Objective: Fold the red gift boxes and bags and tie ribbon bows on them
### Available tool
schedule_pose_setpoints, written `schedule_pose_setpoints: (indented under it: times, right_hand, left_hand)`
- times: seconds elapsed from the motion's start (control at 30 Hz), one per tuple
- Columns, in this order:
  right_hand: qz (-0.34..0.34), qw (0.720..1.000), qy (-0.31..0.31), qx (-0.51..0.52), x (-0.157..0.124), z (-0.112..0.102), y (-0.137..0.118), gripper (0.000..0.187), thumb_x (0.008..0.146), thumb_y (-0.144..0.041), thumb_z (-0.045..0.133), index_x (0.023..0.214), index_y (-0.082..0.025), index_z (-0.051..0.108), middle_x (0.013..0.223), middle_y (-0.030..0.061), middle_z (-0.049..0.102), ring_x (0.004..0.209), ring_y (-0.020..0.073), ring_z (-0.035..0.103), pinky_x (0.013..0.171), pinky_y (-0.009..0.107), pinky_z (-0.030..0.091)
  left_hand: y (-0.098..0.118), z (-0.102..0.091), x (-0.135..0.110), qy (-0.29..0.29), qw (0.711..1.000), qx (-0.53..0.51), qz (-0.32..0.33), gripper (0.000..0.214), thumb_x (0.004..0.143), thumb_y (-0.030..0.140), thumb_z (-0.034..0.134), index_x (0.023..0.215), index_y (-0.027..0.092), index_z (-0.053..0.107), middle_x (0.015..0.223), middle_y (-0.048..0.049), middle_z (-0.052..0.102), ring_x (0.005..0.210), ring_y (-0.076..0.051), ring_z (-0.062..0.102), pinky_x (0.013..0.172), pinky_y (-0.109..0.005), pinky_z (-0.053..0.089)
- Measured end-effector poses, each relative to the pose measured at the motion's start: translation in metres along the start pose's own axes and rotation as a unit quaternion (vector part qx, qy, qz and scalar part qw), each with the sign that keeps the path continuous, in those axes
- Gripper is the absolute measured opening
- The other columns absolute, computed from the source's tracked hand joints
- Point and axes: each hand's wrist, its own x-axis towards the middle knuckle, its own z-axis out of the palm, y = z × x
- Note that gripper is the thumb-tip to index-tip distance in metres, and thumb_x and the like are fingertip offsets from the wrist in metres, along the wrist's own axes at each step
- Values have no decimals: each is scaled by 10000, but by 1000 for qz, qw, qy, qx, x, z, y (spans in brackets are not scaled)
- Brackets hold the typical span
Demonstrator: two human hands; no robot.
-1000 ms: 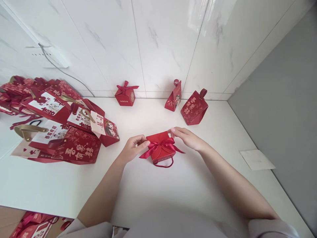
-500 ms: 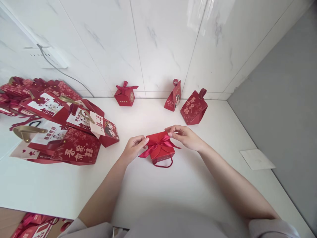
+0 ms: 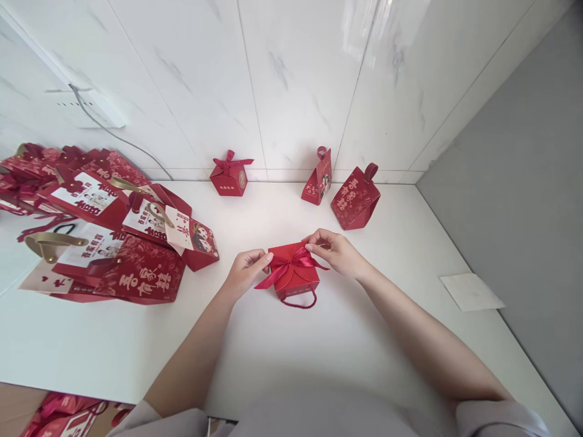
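The red box point(image 3: 298, 280) sits on the table point(image 3: 319, 346) between the hands: the left hand point(image 3: 246, 272) pinches its far left corner, the right hand point(image 3: 337, 252) pinches the right loop of its bow point(image 3: 277, 274), which runs left to right. Bags point(image 3: 150, 267) crowd the left; there is room near and right.

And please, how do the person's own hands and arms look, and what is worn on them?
The left hand and right hand are bare, without gloves. No watch or bracelet shows. Forearms are uncovered; plain grey sleeves end near the elbows.
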Motion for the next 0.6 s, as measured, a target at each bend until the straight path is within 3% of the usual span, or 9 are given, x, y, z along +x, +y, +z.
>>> schedule_pose_setpoints:
  times: [0.1, 0.23, 0.33, 0.43, 0.6]
  right_hand:
    - [56, 998, -8, -22, -1, -10, -4, 358, 870, -564, 522, 955, -217, 556, 1043, 50, 658, 881, 194, 614, 789, 344, 458]
    - [109, 985, -119, -61, -3, -28, -9, 450, 891, -625, 428, 930, -223, 625, 1067, 48, 651, 980, 231, 584, 830, 352, 415]
    - [95, 970, -205, -95, -4, -36, -14, 485, 877, -636, 439, 812, -199, 638, 864, 31, 645, 786, 185, 556, 713, 314, 402]
    - [101, 958, -255, -88, -7, -37, -21, 486, 843, -633, 497, 734, -173, 610, 674, 2, 569, 574, 117, 435, 559, 268, 332]
    - [104, 943, -314, -28, -15, -34, -37, 435, 833, -569, 551, 701, -161, 622, 655, 21, 622, 541, 108, 446, 516, 256, 302]
  left_hand:
    - [0, -1, -1, -4, 1000, -5, 4, 368, 831, 439, 582, 606, 150, 550, 608, 10, 536, 632, -116, 504, 656, -242, 406]
    - [0, -1, -2, -12, 1000, 4, 0, 378, 823, 449, 593, 597, 151, 543, 594, 15, 530, 623, -114, 500, 649, -247, 393]
    - [-1, 0, -2, -2, 1000, 28, 0, 388, 810, 443, 612, 568, 152, 523, 572, 20, 505, 602, -108, 471, 622, -244, 369]
    - [-1, 0, -2, -2, 1000, 30, 5, 390, 819, 434, 599, 560, 151, 526, 572, 16, 504, 598, -107, 458, 622, -244, 363]
    - [-1, 1, -1, 0, 1000, 22, 4, 397, 819, 426, 598, 545, 154, 503, 562, 22, 486, 585, -102, 445, 614, -243, 351]
